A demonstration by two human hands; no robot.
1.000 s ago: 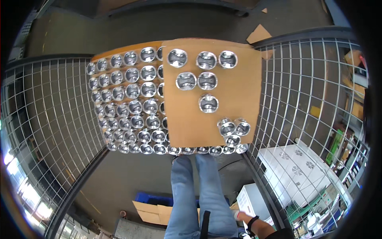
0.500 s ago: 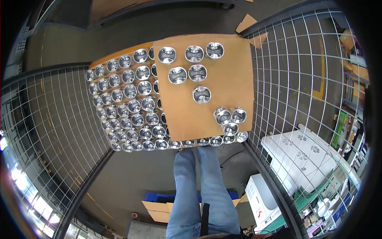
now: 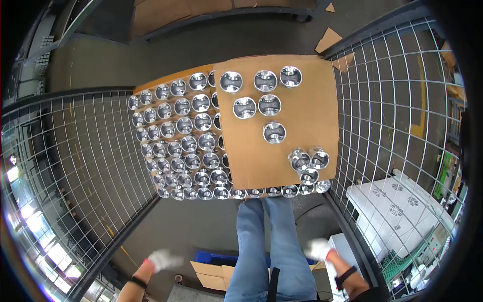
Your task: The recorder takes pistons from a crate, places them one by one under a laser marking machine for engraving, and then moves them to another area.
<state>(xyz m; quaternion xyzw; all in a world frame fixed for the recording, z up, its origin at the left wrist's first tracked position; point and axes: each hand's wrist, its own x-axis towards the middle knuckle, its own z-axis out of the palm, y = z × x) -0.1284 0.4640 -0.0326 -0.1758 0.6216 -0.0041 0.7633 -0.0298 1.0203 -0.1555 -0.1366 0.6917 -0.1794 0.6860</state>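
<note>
My left hand, in a white glove, hangs over the floor left of my legs. My right hand, gloved in white too, is beside my right leg. Motion smears the fingers of both, and no object shows in either. Ahead of them, away from both hands, several silvery metal pistons stand on a brown cardboard sheet. Three more pistons cluster at its near right corner, one of them a stack. Rows of pistons fill the layer to the left and along the near edge, partly covered by the sheet.
Wire mesh panels flank the pistons on the right and the left. Behind my legs lie a blue bin and opened cardboard flaps. A white cabinet is beyond the right mesh. A dark cable runs along the floor.
Both gloved hands have come into view from the lower edge. The whole scene has shifted right and slightly down in the picture. The pistons keep their arrangement.
</note>
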